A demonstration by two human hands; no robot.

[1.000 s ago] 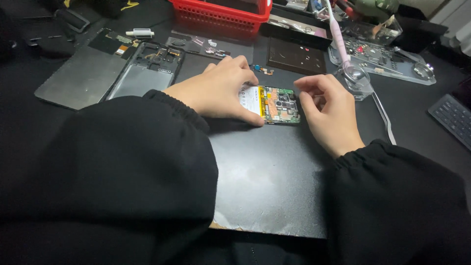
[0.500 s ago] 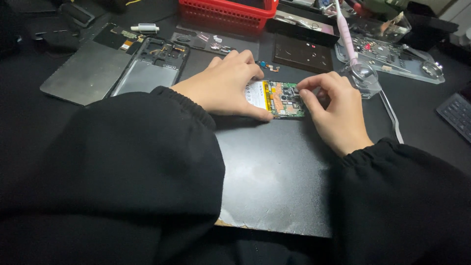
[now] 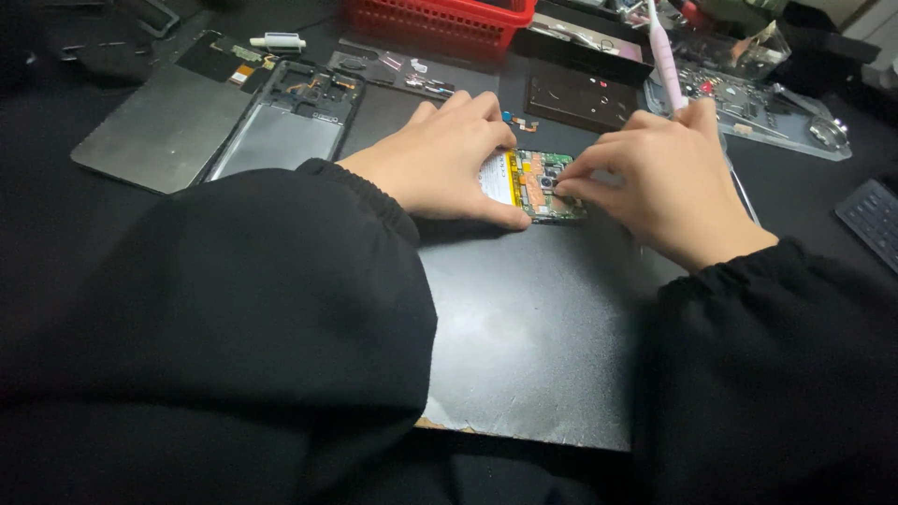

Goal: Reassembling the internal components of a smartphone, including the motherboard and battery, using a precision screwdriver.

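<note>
An opened phone [image 3: 533,184] lies on a black work mat [image 3: 533,346], its green circuit board and white-yellow battery showing. My left hand [image 3: 440,161] lies flat over the phone's left part, thumb along its near edge, holding it down. My right hand [image 3: 659,182] rests at the phone's right end with fingertips pinched on the circuit board. What the fingertips hold is hidden. A pink-handled tool [image 3: 664,56] stands up just behind my right hand. Both arms wear black sleeves.
A phone frame [image 3: 285,131] and a grey back panel [image 3: 159,131] lie at the far left. A red basket [image 3: 440,17] stands at the back. A dark tray [image 3: 580,98], a clear parts tray [image 3: 758,103] and a keyboard corner [image 3: 870,220] sit to the right.
My right hand has shifted so its fingertips pinch over the circuit board. The view has drifted slightly; my left hand stays on the phone.
</note>
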